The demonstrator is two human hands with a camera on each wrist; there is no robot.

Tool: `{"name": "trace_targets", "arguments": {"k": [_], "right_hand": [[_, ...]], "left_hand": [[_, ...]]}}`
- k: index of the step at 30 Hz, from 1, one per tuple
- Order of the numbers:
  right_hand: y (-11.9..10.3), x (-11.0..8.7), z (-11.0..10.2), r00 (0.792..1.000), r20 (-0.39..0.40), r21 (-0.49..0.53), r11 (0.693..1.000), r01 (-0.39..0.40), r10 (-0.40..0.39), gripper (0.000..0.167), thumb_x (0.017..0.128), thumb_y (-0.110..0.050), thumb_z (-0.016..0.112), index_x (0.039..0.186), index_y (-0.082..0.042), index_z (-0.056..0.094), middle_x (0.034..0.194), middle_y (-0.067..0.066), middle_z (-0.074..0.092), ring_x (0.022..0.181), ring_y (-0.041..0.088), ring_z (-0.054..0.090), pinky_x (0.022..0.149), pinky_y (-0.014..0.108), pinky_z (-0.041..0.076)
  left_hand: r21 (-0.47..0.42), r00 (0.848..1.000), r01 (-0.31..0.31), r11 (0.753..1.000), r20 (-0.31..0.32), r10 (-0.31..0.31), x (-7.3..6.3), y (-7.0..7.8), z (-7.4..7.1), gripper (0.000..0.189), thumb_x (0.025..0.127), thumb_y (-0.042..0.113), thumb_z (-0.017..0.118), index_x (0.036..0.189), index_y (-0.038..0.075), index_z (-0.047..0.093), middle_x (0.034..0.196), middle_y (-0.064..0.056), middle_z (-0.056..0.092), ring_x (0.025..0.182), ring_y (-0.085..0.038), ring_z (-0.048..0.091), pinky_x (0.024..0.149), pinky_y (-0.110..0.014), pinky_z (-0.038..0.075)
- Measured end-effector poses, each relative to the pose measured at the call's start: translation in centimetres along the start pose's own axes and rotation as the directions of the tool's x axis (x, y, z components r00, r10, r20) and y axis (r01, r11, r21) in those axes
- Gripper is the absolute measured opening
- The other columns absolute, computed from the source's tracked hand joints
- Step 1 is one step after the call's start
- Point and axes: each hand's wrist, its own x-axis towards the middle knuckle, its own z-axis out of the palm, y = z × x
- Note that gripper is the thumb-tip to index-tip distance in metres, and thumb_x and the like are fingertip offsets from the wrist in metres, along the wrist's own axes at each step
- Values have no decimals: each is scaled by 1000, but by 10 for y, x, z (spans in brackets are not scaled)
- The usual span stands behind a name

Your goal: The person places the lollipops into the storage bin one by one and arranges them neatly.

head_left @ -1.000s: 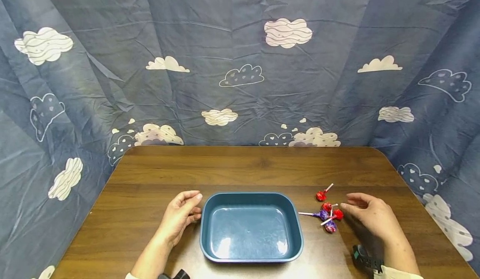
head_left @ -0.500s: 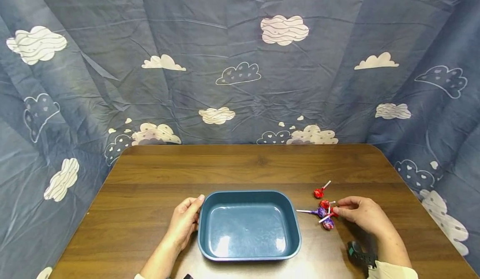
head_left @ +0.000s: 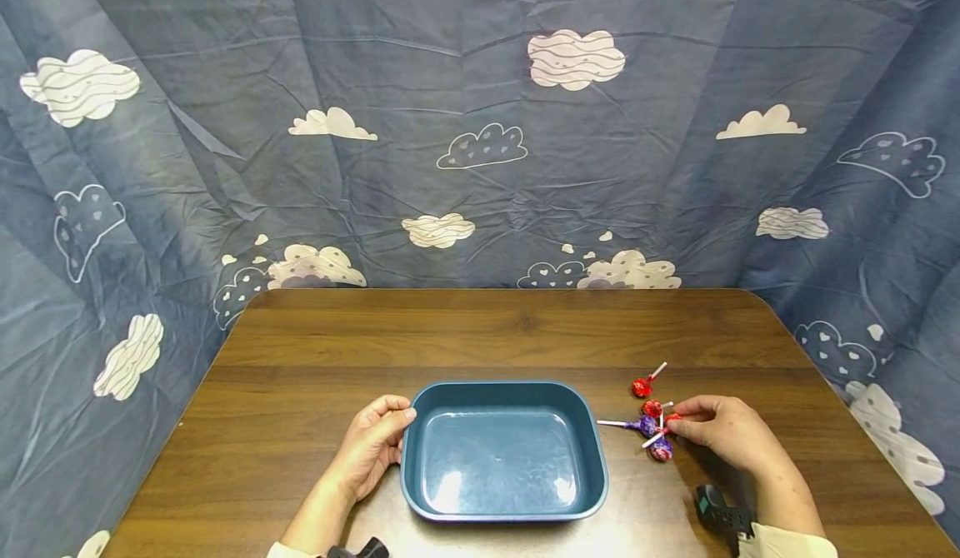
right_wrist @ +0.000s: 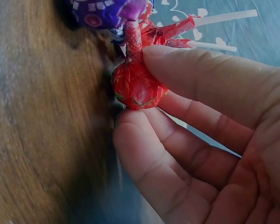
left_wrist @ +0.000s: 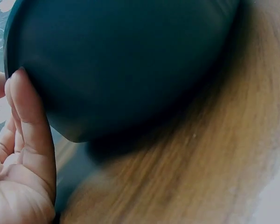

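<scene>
A deep blue rectangular tray sits on the table at the middle front. My left hand pinches its left rim, thumb on top and fingers outside; the left wrist view shows a finger against the tray's dark outer wall. To the right of the tray lies a small cluster of wrapped lollipops. My right hand holds a red lollipop by its wrapped head, between thumb and fingertips. A purple lollipop and a purple-and-red lollipop lie right beside it, with another red lollipop just behind.
One more red lollipop lies a little apart, farther back, its white stick pointing away. The brown wooden table ends at a dark blue cloud-print curtain. A wrist camera strap sits at the right wrist.
My right hand has moved left to the cluster and taken hold of a red lollipop's head. My left hand has come right against the tray and now grips its left rim.
</scene>
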Motion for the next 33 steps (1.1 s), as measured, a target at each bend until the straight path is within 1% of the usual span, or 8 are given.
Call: {"name": "trace_targets", "arguments": {"k": [3, 5, 11, 17, 25, 28, 31, 33], "right_hand": [[0, 1, 0, 1000, -2, -9, 1000, -7, 7, 32, 88, -30, 80, 107, -4, 76, 93, 4, 79, 77, -5, 61, 67, 20, 49], [-1, 0, -1, 1000, -5, -21, 1000, 2, -2, 33, 88, -30, 80, 107, -4, 76, 94, 5, 79, 79, -2, 61, 67, 22, 48], [-3, 0, -2, 1000, -7, -53, 999, -2, 1, 32, 88, -33, 79, 107, -7, 77, 99, 6, 79, 83, 2, 61, 70, 24, 49], [-4, 1, -3, 1000, -6, -62, 998, -2, 2, 31, 90, -32, 77, 108, -7, 77, 100, 8, 78, 86, 6, 62, 73, 28, 49], [-4, 0, -4, 1000, -25, -71, 997, -9, 7, 30, 90, -32, 77, 108, -7, 77, 103, 9, 78, 93, 15, 65, 75, 31, 49], [-5, -1, -6, 999, -39, -68, 997, -23, 20, 31, 91, -34, 76, 108, -9, 77, 103, 8, 78, 91, 11, 64, 75, 31, 49], [-7, -3, -9, 998, -62, -49, 998, -28, 25, 33, 91, -37, 76, 109, -10, 76, 103, 6, 78, 87, 3, 62, 73, 27, 48], [-9, -4, -10, 996, -85, -38, 999, -14, 10, 33, 91, -38, 76, 110, -11, 76, 102, 5, 78, 84, -3, 61, 71, 24, 48]], "left_hand": [[-6, 1000, 9, 1000, 2, -9, 0, 1, 0, 9, 98, 9, 59, 100, 18, 58, 74, 10, 61, 59, -3, 57, 53, -19, 51], [-11, 1000, 11, 1000, 2, -11, 1, 1, 0, 9, 98, 9, 59, 101, 18, 58, 74, 10, 62, 59, -3, 56, 53, -18, 51], [-19, 1000, 18, 1000, 2, -18, 1, 2, 0, 10, 99, 9, 58, 100, 19, 59, 75, 10, 62, 59, -3, 57, 53, -19, 51], [-26, 1000, 16, 1000, 10, -16, 0, 1, 0, 11, 99, 9, 58, 100, 20, 60, 74, 11, 62, 59, -2, 57, 53, -19, 51], [-28, 1000, 13, 1000, -12, -14, 1, 0, 0, 11, 99, 8, 58, 100, 19, 60, 74, 10, 62, 58, -3, 57, 52, -18, 51], [-27, 1000, 13, 1000, -14, -13, 1, 0, 0, 12, 99, 8, 58, 99, 20, 60, 74, 10, 62, 59, -3, 57, 52, -19, 51], [-25, 1000, 13, 1000, -15, -13, 0, 0, 0, 12, 98, 8, 58, 99, 20, 60, 74, 10, 63, 59, -3, 58, 52, -19, 51], [-23, 1000, 13, 1000, -12, -13, 0, 0, 0, 12, 99, 9, 58, 99, 20, 60, 74, 10, 63, 59, -3, 58, 52, -19, 51]]}}
